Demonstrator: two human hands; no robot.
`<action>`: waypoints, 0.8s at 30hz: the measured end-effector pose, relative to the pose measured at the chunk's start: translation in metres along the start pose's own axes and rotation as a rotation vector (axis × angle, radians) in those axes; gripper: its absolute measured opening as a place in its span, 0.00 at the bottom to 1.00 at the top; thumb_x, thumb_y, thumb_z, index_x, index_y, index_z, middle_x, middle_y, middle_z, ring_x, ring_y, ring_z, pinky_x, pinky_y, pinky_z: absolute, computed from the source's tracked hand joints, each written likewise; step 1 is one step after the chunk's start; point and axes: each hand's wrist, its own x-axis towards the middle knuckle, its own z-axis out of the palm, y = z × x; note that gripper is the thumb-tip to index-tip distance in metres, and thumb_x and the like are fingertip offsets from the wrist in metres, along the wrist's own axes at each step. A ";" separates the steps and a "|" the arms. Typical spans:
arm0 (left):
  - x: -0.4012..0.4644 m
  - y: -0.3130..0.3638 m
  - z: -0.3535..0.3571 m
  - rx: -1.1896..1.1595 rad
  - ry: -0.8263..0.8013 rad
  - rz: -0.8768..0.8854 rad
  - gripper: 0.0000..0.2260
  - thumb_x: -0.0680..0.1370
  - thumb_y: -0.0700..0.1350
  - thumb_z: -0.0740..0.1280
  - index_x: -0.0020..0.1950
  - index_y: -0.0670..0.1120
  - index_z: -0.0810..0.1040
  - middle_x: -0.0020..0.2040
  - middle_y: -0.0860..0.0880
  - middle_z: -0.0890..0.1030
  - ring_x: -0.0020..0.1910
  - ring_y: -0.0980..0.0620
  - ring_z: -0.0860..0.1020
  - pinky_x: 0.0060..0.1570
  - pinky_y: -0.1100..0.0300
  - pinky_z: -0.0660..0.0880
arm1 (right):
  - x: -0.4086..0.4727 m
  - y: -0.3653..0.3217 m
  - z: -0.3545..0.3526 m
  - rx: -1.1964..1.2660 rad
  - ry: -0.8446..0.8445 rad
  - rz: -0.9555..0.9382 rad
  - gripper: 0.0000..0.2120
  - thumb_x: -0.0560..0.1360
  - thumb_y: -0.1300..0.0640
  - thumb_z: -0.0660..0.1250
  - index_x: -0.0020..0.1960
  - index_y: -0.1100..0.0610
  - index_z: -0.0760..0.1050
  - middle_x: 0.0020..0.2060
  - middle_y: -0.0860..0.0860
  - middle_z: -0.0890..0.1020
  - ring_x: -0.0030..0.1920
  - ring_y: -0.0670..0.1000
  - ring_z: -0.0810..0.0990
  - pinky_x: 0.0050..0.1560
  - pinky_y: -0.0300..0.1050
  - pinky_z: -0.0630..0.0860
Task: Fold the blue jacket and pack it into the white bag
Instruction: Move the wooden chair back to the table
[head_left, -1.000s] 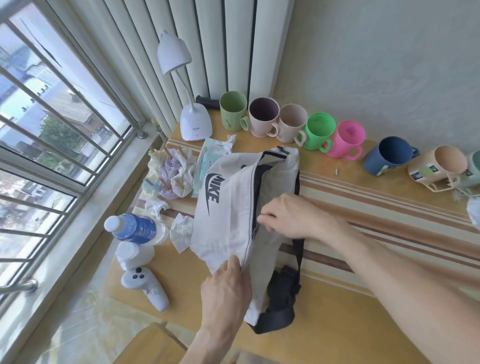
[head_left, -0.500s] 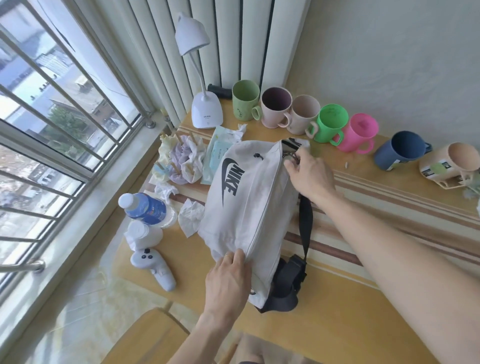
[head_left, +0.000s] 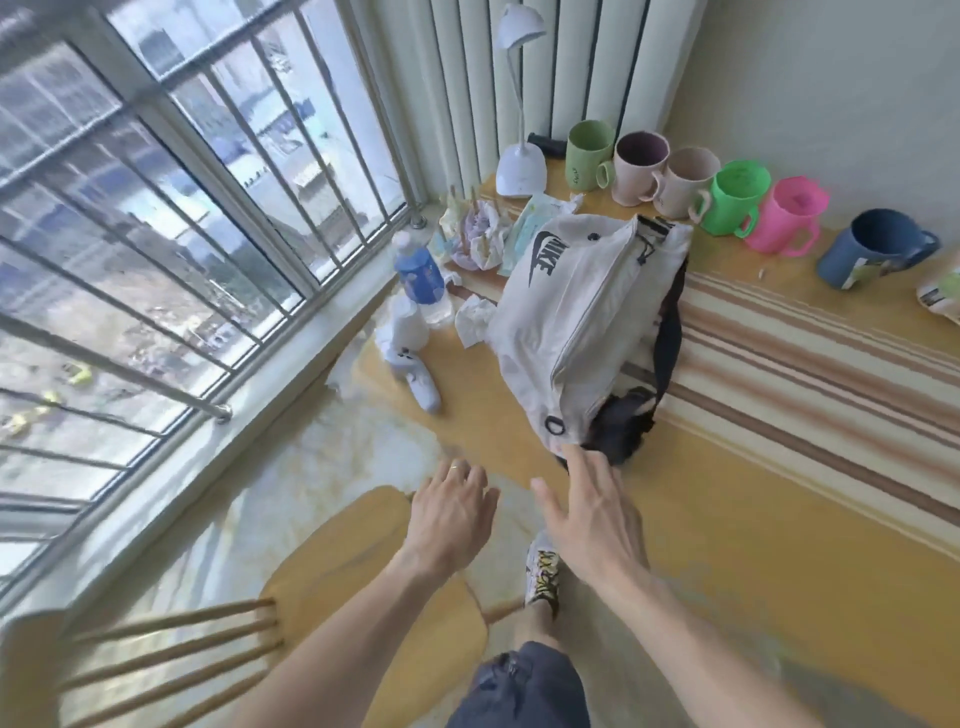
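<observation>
Both hands (head_left: 452, 512) have let go of white bag (head_left: 576, 312)

"NIKE" with the swoosh mark is printed in black on the far left face of the white bag (head_left: 571, 312). Dark lettering is seen on the side of the light green mug (head_left: 586, 155), too small to be read. Printed labels are carried by the blue mug (head_left: 872, 254) and the blue bottle (head_left: 421, 278); their text is blurred.
</observation>
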 end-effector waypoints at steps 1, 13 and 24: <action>-0.026 -0.010 0.003 0.027 -0.007 -0.028 0.19 0.83 0.57 0.52 0.58 0.47 0.76 0.55 0.46 0.79 0.57 0.42 0.77 0.53 0.48 0.75 | -0.029 -0.005 0.007 -0.013 -0.021 -0.021 0.26 0.80 0.41 0.60 0.74 0.52 0.67 0.63 0.54 0.76 0.61 0.59 0.75 0.57 0.52 0.74; -0.327 -0.120 -0.031 0.246 0.045 -0.273 0.20 0.83 0.58 0.56 0.68 0.49 0.76 0.70 0.43 0.76 0.70 0.41 0.72 0.69 0.45 0.69 | -0.321 -0.085 0.082 0.085 -0.242 -0.202 0.28 0.81 0.39 0.56 0.78 0.48 0.59 0.69 0.50 0.74 0.66 0.54 0.74 0.61 0.49 0.74; -0.420 -0.238 -0.083 0.300 0.095 -0.359 0.20 0.82 0.59 0.56 0.70 0.54 0.74 0.74 0.47 0.73 0.71 0.45 0.70 0.70 0.44 0.67 | -0.411 -0.221 0.164 0.127 -0.464 -0.291 0.37 0.79 0.32 0.51 0.81 0.51 0.49 0.75 0.50 0.65 0.71 0.53 0.66 0.70 0.50 0.68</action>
